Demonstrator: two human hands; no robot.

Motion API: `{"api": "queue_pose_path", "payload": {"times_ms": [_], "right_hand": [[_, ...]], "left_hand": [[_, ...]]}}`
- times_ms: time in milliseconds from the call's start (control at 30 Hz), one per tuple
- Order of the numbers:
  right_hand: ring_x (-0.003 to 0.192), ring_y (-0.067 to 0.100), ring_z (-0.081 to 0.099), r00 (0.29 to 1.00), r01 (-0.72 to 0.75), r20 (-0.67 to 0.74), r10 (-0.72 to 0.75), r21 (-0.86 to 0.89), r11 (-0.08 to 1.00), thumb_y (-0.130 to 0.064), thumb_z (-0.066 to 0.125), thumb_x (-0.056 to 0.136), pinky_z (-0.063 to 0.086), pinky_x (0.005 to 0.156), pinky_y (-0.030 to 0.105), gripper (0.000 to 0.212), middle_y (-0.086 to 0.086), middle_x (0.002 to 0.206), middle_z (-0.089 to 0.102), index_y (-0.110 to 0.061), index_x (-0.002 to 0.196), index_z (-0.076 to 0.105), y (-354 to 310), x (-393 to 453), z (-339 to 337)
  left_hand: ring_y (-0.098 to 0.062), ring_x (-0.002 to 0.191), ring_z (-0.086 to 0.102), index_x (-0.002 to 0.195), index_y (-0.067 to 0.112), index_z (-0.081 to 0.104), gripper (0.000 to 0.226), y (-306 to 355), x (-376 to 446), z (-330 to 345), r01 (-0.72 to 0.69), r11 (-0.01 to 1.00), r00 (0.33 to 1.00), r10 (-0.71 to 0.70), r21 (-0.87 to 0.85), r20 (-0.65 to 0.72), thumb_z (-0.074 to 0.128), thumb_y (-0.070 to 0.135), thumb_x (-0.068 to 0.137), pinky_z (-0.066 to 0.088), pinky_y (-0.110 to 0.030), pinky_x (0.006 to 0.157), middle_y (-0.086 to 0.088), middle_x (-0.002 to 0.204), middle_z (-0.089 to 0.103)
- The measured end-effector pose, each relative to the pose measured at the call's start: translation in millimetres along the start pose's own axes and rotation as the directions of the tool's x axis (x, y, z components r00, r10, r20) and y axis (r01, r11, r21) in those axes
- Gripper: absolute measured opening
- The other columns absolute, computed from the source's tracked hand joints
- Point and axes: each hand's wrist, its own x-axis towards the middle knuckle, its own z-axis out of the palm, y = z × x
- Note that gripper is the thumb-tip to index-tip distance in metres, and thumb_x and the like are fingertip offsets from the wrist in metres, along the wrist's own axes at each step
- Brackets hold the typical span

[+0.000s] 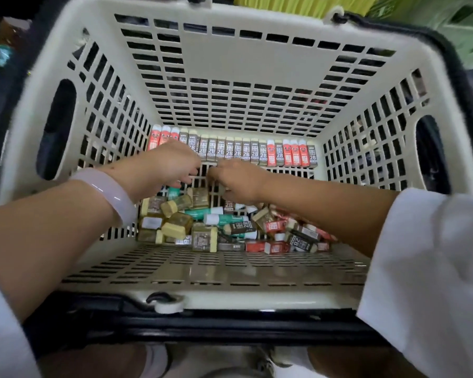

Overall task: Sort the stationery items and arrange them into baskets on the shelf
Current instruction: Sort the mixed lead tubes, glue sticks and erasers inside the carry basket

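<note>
In the basket [257,271], both hands' grips unclear, left hand [170,165], right hand [238,181]

Soft, even indoor light falls from above, bright on the cream basket [257,61] and dimmer at its bottom. A glare streak shines on the bracelet [112,195]. Wide-angle distortion bows the rim; edges and sleeves are blurred, hands slightly smeared.

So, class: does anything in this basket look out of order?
Yes. The far row of erasers stands neat, but red ones interrupt the grey 2B run, and the near pile lies jumbled, unsorted.
</note>
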Motion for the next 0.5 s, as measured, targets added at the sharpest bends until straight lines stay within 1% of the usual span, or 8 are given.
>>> {"api": "queue_pose_path", "payload": {"times_ms": [67, 100, 200, 267, 367, 433, 467, 500], "right_hand": [[0.09, 0.015, 0.04, 1.0, 0.019, 0.022, -0.021, 0.082, 0.996, -0.008, 0.055, 0.085, 0.033, 0.08, 0.026, 0.029, 0.004, 0.097, 0.046, -0.007, 0.114, 0.051, 3.8, -8.2, -5.5], [0.091, 0.013, 0.039, 0.999, 0.029, 0.03, -0.033, 0.11, 0.993, -0.008, 0.055, 0.085, 0.031, 0.081, 0.025, 0.028, 0.002, 0.097, 0.044, -0.007, 0.113, 0.053, 5.3, -12.5, -6.7], [0.105, 0.019, 0.044, 0.999, -0.014, 0.041, 0.006, 0.195, 0.981, -0.005, 0.052, 0.087, 0.035, 0.094, 0.029, 0.025, 0.008, 0.109, 0.05, -0.008, 0.111, 0.057, 7.7, -21.5, -4.6], [0.106, 0.021, 0.048, 0.998, -0.035, 0.062, 0.024, 0.183, 0.983, -0.004, 0.051, 0.087, 0.037, 0.094, 0.03, 0.025, 0.009, 0.111, 0.055, -0.008, 0.11, 0.057, 7.6, -22.3, -0.9], [0.098, 0.019, 0.056, 0.997, -0.053, 0.066, 0.041, 0.198, 0.979, -0.005, 0.053, 0.088, 0.044, 0.091, 0.032, 0.021, 0.005, 0.105, 0.063, -0.008, 0.108, 0.057, 7.2, -22.6, -2.4], [0.089, 0.014, 0.058, 0.996, -0.09, 0.03, 0.085, 0.327, 0.941, -0.008, 0.055, 0.089, 0.049, 0.089, 0.033, 0.016, 0.002, 0.098, 0.063, -0.009, 0.105, 0.056, 8.7, -24.8, -11.5], [0.085, 0.013, 0.058, 0.993, -0.111, 0.014, 0.117, 0.446, 0.888, -0.007, 0.056, 0.089, 0.051, 0.087, 0.034, 0.014, 0.0, 0.093, 0.063, -0.009, 0.103, 0.055, 9.9, -26.6, -18.4], [0.082, 0.015, 0.06, 0.989, -0.129, 0.013, 0.15, 0.591, 0.796, -0.006, 0.057, 0.088, 0.051, 0.084, 0.035, 0.014, 0.0, 0.088, 0.063, -0.01, 0.101, 0.054, 10.5, -28.9, -25.6]], "left_hand": [[-0.015, 0.084, 0.057, 0.11, 0.011, 0.055, 0.018, -1.3, 0.4, 2.0, -0.015, 1.0, 0.999, 0.015, 0.015, 0.039, 0.045, 0.016, 0.096, 0.047, -0.027, 0.071, -0.001, 0.092, 0.058], [-0.015, 0.085, 0.057, 0.109, 0.013, 0.055, 0.017, -2.0, 0.2, 3.1, -0.022, 0.999, 0.998, 0.02, 0.026, 0.065, 0.045, 0.018, 0.096, 0.047, -0.025, 0.07, -0.001, 0.092, 0.058], [-0.014, 0.085, 0.058, 0.099, 0.016, 0.056, 0.014, -3.3, -1.7, 7.5, -0.044, 0.995, 0.99, 0.03, 0.094, 0.137, 0.043, 0.02, 0.097, 0.048, -0.025, 0.072, -0.001, 0.096, 0.059], [-0.014, 0.085, 0.059, 0.092, 0.019, 0.056, 0.014, -4.6, -2.6, 10.4, -0.059, 0.988, 0.987, 0.037, 0.142, 0.155, 0.043, 0.019, 0.096, 0.049, -0.028, 0.076, -0.002, 0.097, 0.06], [-0.016, 0.087, 0.06, 0.103, 0.016, 0.056, 0.014, -5.0, -4.5, 13.2, -0.106, 0.969, 0.979, 0.063, 0.221, 0.194, 0.045, 0.019, 0.095, 0.051, -0.033, 0.077, -0.005, 0.099, 0.061], [-0.023, 0.094, 0.059, 0.116, 0.015, 0.054, 0.024, -3.7, -6.4, 13.7, -0.151, 0.947, 0.972, 0.091, 0.283, 0.216, 0.049, 0.021, 0.093, 0.05, -0.038, 0.085, -0.008, 0.106, 0.06], [-0.024, 0.098, 0.057, 0.121, 0.015, 0.052, 0.03, -2.5, -7.8, 13.9, -0.171, 0.938, 0.969, 0.104, 0.3, 0.224, 0.051, 0.023, 0.093, 0.048, -0.039, 0.089, -0.008, 0.111, 0.059], [-0.024, 0.101, 0.056, 0.125, 0.014, 0.05, 0.035, -1.3, -8.9, 14.1, -0.19, 0.934, 0.964, 0.12, 0.304, 0.236, 0.053, 0.025, 0.092, 0.047, -0.038, 0.091, -0.007, 0.114, 0.057]]}}
